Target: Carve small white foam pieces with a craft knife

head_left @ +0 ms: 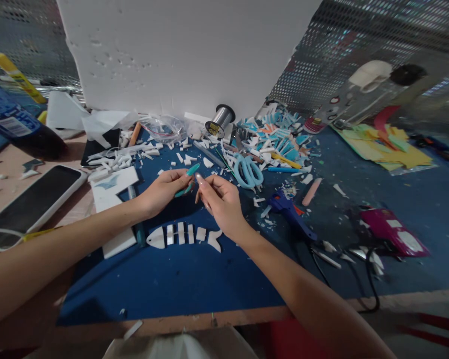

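Note:
My left hand [167,188] and my right hand [221,203] meet over the blue mat [164,284], fingertips almost touching. Both are closed in a pinch; what lies between the fingers is too small or hidden to name. Long teal nails show on the left hand. Just below them, white foam pieces lie in a row shaped like a fish skeleton: a pointed head [156,238] with a small hole, several narrow body strips [180,233] and a forked tail [214,240]. Thin links show between some strips.
Light-blue scissors [248,171], a wire spool [220,120] and heaped foam scraps [277,134] lie behind my hands. A blue glue gun [290,214] with a black cord lies right. Left are a phone [33,199], a dark drink bottle [22,124] and a white sheet [115,187].

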